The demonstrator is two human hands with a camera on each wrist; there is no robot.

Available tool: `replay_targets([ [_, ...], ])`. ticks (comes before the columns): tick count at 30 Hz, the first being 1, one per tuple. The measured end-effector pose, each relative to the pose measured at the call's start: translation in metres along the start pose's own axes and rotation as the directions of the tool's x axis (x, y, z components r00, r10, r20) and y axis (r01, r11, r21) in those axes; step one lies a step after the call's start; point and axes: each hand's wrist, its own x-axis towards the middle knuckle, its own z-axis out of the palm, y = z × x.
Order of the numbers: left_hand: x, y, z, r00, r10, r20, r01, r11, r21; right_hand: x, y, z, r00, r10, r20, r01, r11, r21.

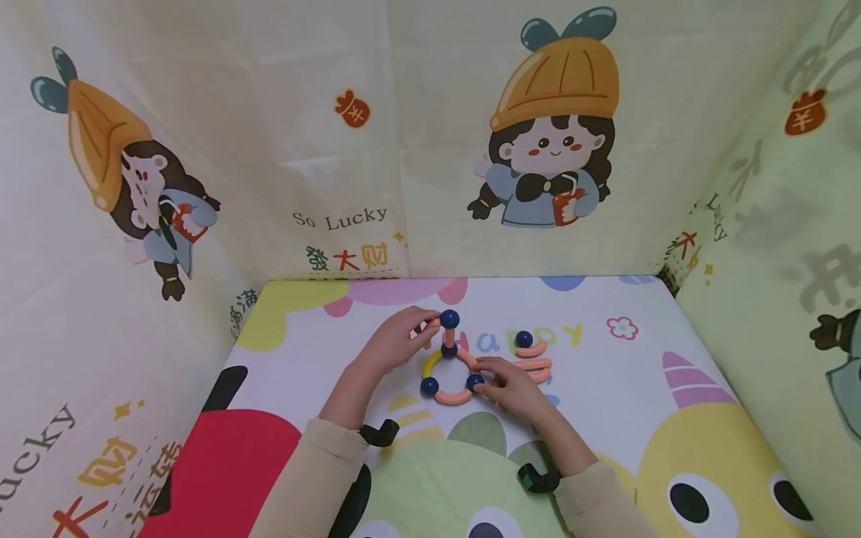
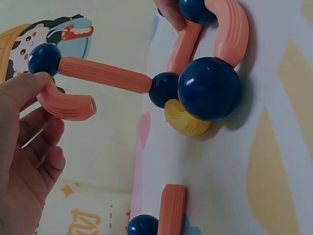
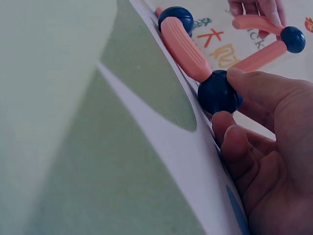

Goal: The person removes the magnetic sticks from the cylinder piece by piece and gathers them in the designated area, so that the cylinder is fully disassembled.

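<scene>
A ring of curved pink rods, a curved yellow rod and navy balls lies on the table. From its far ball a straight pink rod stands up, topped by another navy ball. My left hand pinches a curved pink rod between thumb and fingers, its end right at the top ball. My right hand grips the ring's right-hand navy ball with thumb and fingertips, low over the tabletop.
Right of the ring lie a loose navy ball, a curved pink rod and several more pink rods. The table has a cartoon-printed cover. Printed cloth walls enclose its back and sides.
</scene>
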Motion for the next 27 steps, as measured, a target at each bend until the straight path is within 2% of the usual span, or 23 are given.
replay_targets([
  [9, 0.0017, 0.0012, 0.0018, 0.999, 0.019, -0.026, -0.019, 1.0, -0.009, 0.0, 0.0001, 0.0006, 1.0, 0.004, -0.013, -0.004, 1.0, -0.009],
  [20, -0.0008, -0.0021, -0.0002, 0.998, -0.062, -0.017, 0.06, 0.995, -0.077, -0.0005, -0.001, 0.0003, 1.0, -0.023, -0.004, 0.023, 1.0, -0.009],
  [27, -0.0018, -0.0065, 0.0048, 0.993, -0.096, -0.068, 0.089, 0.992, -0.09, -0.0012, -0.0001, -0.0002, 1.0, -0.018, -0.003, 0.018, 1.0, 0.002],
])
